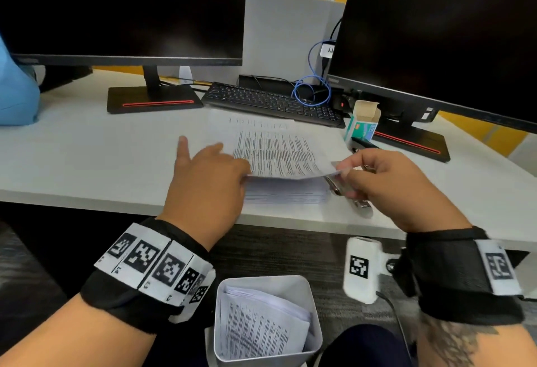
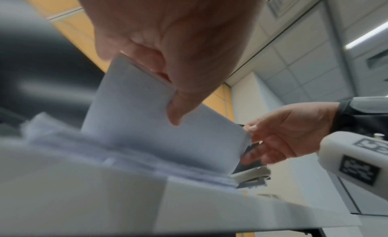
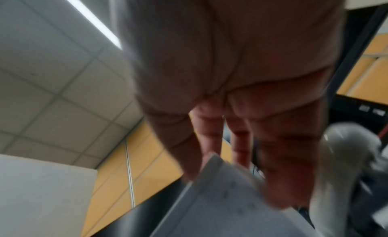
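The L hand [image 1: 209, 180] pinches the near left corner of the top sheet [image 1: 276, 154], thumb under it, and one finger sticks out straight. The R hand [image 1: 389, 183] pinches the near right corner w/ thumb & fingertips. The sheet's near edge is up in the air. Its far edge lies on the pile of paper [image 1: 287, 192], which sits on the white bench [image 1: 87, 157] right in front of the person.

A silver stapler [image 1: 361, 203] lies on the bench just beside the pile, right under the R hand. Can't tell if the fingers touch it. It's the closest thing to that corner of the sheet.

A black keyboard [image 1: 270, 102] sits just behind the paper. An open little box [image 1: 361, 128] stands to the right, near the sheet's far corner, w/ a dark pen-like thing [image 1: 363, 144] in front of it. Two dark screens stand at the back, the left screen [image 1: 122, 9] & the right screen [image 1: 436, 32]. A blue cable [image 1: 313, 87] loops btw them, behind the keyboard. A blue bag [image 1: 17, 96] sits far left.

Below the bench edge, btw the two arms, is a white bin [image 1: 261, 279] w/ more printed sheets in it.
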A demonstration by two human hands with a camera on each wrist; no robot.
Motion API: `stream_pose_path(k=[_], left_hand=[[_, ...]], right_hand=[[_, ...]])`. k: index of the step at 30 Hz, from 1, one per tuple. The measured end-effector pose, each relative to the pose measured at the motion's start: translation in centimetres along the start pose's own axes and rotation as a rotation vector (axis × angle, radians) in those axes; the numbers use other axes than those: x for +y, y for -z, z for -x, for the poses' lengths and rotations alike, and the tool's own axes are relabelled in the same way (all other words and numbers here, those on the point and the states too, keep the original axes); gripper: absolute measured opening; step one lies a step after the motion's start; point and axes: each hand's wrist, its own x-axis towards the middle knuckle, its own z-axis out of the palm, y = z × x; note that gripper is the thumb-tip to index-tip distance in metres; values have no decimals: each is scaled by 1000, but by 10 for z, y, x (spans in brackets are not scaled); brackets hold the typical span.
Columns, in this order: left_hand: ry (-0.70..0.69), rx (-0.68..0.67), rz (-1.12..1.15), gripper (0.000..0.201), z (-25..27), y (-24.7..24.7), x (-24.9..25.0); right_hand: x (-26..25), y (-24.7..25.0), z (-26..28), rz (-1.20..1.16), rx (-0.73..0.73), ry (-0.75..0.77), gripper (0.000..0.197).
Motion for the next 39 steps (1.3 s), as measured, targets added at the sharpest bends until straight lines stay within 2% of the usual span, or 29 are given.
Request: stream_pose_path(k=[1, 2, 4, 6, 8, 10, 12, 13, 14, 15, 17, 19, 21, 23, 24, 26, 28, 29, 31, 33, 36, 38, 39], left_hand=[[-21, -11, -33, 21, 1, 4, 3], [-38, -21, -52, 20, 2, 9, 8], [-83, -41, -44, 16, 6, 16, 18], [-131, -58, -1, 11, 13, 21, 33], [-189, -63, 49, 11, 17, 21, 43], [-194, 9, 206, 28, 17, 20, 43], [-133, 199, 410, 43, 13, 22, 31], [-66, 293, 470, 45, 10, 24, 22], [28, 325, 495, 46, 8, 23, 12], [152, 277, 510, 48, 4, 20, 2], [422, 38, 634, 60, -3, 9, -11], [650, -211, 1010, 69, -6, -3, -14], [738, -374, 1488, 68, -7, -10, -12], [736, -430, 1885, 52, -9, -11, -15], [753, -430, 1971, 44, -10, -11, -19], [792, -382, 1936, 32, -11, -13, -26], [743, -279, 1780, 33, -10, -17, -27], [698, -246, 1700, 33, -8, -16, -25], [586, -247, 1610, 33, -4, -12, -19], [502, -262, 1597, 35, -1, -8, -15], [453, -251, 1532, 31, 1, -3, -11], [423, -234, 1490, 26, 1, -1, -10], [412, -224, 1466, 24, 2, -1, -9]], right_hand=[[0, 6, 3, 79, -39, 4, 9], [-2, 12, 6, 206, -72, 17, 21], [-10, 11, 14, 542, -125, 95, 56], [-18, -5, 21, 715, -185, 223, 73], [-20, -31, 24, 750, -239, 345, 61], [-18, -51, 22, 724, -265, 403, 34], [-14, -56, 20, 726, -252, 361, 32], [-12, -54, 20, 713, -229, 345, 36], [-11, -52, 20, 668, -192, 344, 36], [-12, -48, 22, 605, -157, 340, 31], [-15, -41, 24, 499, -136, 345, 24], [-19, -38, 27, 441, -220, 366, 28], [-21, -39, 31, 413, -374, 356, 19], [-17, -45, 36, 444, -559, 305, 20], [-15, -47, 39, 466, -628, 271, 23], [-14, -47, 46, 483, -721, 233, 30], [-17, -42, 50, 463, -763, 196, 39], [-20, -40, 51, 444, -744, 171, 44], [-23, -37, 49, 392, -582, 161, 50], [-24, -35, 44, 345, -302, 183, 50], [-16, -24, 27, 260, 91, 125, 40], [-1, -14, 8, 357, 232, 57, 37], [7, -10, -1, 433, 245, 1, 40]])
